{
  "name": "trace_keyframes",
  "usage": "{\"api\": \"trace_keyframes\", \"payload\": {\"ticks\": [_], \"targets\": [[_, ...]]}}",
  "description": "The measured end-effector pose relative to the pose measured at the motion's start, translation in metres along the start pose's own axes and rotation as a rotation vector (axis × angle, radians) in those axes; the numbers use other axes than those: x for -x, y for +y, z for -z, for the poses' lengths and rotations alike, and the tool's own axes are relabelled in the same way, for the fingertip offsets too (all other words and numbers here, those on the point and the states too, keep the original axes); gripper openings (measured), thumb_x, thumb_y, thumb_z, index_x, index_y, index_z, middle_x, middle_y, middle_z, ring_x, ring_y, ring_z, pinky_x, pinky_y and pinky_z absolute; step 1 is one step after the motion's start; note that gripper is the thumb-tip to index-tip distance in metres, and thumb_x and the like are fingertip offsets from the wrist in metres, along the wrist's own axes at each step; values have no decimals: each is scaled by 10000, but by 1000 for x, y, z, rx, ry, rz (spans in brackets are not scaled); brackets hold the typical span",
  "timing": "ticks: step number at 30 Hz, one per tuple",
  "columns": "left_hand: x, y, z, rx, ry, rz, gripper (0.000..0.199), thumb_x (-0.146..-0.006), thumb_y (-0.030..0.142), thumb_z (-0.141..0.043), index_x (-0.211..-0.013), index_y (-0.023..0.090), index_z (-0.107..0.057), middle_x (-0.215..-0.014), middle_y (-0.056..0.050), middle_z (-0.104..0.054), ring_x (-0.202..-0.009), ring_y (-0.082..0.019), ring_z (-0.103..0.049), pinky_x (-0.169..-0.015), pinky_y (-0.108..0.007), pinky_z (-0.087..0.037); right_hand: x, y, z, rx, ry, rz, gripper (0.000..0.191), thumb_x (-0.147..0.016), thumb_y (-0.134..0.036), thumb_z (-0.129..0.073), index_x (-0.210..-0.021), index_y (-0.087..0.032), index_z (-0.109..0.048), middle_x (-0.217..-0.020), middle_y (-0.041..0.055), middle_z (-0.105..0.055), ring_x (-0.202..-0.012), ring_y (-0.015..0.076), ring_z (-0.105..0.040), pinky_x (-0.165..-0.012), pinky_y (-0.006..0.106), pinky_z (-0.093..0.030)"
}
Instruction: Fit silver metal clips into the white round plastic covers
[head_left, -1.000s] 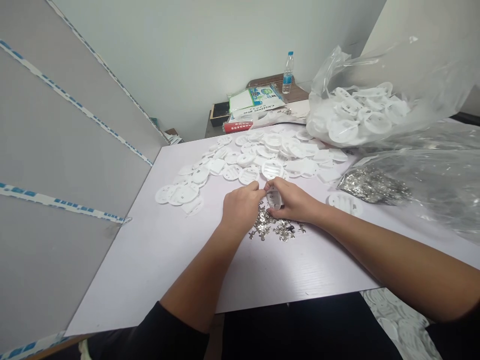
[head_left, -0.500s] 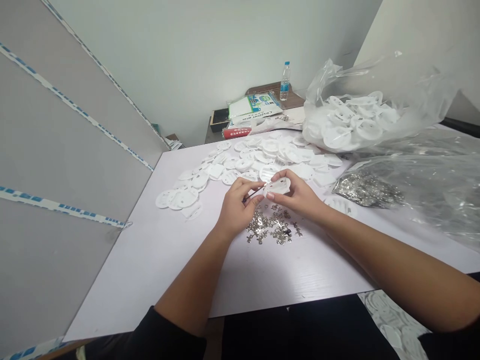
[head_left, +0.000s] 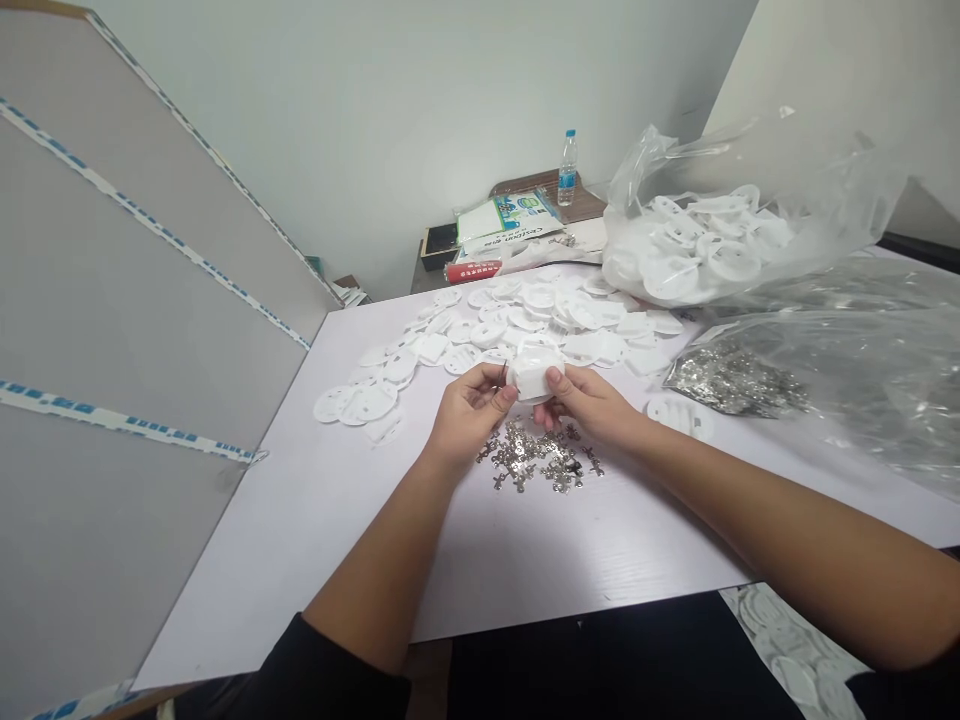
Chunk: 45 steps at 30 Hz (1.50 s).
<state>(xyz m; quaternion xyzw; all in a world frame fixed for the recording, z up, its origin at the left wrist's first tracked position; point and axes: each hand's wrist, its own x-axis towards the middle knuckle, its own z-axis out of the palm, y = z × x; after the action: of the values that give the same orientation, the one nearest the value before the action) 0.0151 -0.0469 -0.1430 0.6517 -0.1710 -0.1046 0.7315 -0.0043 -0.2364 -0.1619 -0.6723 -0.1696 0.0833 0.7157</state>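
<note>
A round white plastic piece (head_left: 536,376) is held between both hands above the table, with a boxy raised part facing up. My right hand (head_left: 589,398) grips its right side, thumb on top and fingers underneath. At its left edge, my left hand (head_left: 476,405) is closed, with a thin dark tool (head_left: 504,372) sticking up from its fingers; whether these fingers also pinch the piece is hard to tell. Just below the hands, small shiny metal parts (head_left: 525,455) lie in a loose pile. Behind them, many white plastic pieces (head_left: 487,330) are spread over the table.
On the right stand a clear bag of white pieces (head_left: 720,245) and a bag of metal parts (head_left: 739,378). A water bottle (head_left: 568,170), a red-labelled roll (head_left: 474,271) and packets (head_left: 510,215) sit at the back. A grey partition (head_left: 127,330) borders the left of the table (head_left: 315,560).
The white piece has been turned over, so its boxy side now shows, and has moved slightly left. My right fingers have shifted beneath it. The dark tool now points more upright.
</note>
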Motion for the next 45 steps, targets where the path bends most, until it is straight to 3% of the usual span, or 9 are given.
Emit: {"api": "trace_keyframes", "payload": {"ticks": [4, 11, 18, 28, 33, 37, 42, 44, 45], "targets": [[0, 0, 0, 8, -32, -57, 399, -726, 476, -868, -855, 169, -648, -650, 21, -585, -481, -54, -437, -440, -208, -335, -2, 2, -2, -50, -35, -3, 615, -884, -808, -500, -793, -208, -603, -673, 38, -653, -568, 137, -581, -546, 303, -487], [2, -1, 5, -129, -21, -215, 304, -768, 421, -840, -857, 174, -689, -753, -23, -675, -655, -110, -592, -609, -246, -498, -1, 1, -2, -56, -46, -5, 610, -854, -821, -531, -789, -219, -603, -678, 36, -669, -564, 140, -592, -550, 304, -506], [7, 3, 4, -254, 82, -331, 202, -718, 302, -860, -806, 169, -735, -608, 5, -650, -514, -78, -510, -479, -220, -426, 1, -1, -5, -29, -26, 23, 596, -876, -798, -530, -790, -211, -596, -679, 44, -668, -584, 150, -614, -579, 317, -522], [7, -6, 3, -251, 142, -233, 204, -707, 295, -839, -805, 155, -727, -693, -34, -703, -514, -69, -500, -455, -208, -398, 6, 1, -9, 127, 144, 87, 569, -875, -790, -538, -841, -222, -561, -684, 28, -671, -597, 153, -623, -570, 318, -516], [8, -7, 5, -351, 158, -266, 161, -749, 272, -798, -835, 161, -720, -737, -34, -702, -536, -67, -477, -479, -211, -400, 10, -1, -16, 236, 238, 117, 574, -896, -773, -515, -828, -207, -573, -678, 29, -672, -579, 140, -604, -560, 305, -494], [8, -8, 6, -416, 150, -312, 157, -776, 280, -784, -877, 174, -729, -752, -27, -701, -538, -68, -455, -502, -222, -411, 10, -3, -16, 285, 233, 129, 586, -912, -767, -495, -800, -199, -586, -685, 35, -675, -594, 139, -608, -589, 308, -493], [2, 0, 9, -539, 202, -252, 239, -810, 339, -778, -990, 187, -734, -781, -19, -680, -519, -69, -424, -510, -242, -398, 4, 0, -3, 206, 230, 119, 559, -913, -754, -520, -862, -202, -594, -756, 53, -696, -599, 142, -602, -564, 314, -478], [1, 4, 13, -651, 122, -244, 161, -844, 312, -745, -954, 196, -743, -800, -9, -660, -519, -64, -408, -531, -248, -400, 0, 1, 5, 178, 281, 135, 547, -898, -751, -554, -925, -207, -601, -778, 56, -696, -596, 145, -591, -565, 323, -480], [1, 6, 15, -726, 13, -258, 94, -846, 283, -738, -883, 198, -751, -804, -9, -648, -551, -71, -442, -567, -253, -420, -1, 1, 8, 163, 306, 147, 546, -890, -751, -566, -949, -209, -605, -788, 55, -695, -597, 146, -588, -570, 328, -485]]}}
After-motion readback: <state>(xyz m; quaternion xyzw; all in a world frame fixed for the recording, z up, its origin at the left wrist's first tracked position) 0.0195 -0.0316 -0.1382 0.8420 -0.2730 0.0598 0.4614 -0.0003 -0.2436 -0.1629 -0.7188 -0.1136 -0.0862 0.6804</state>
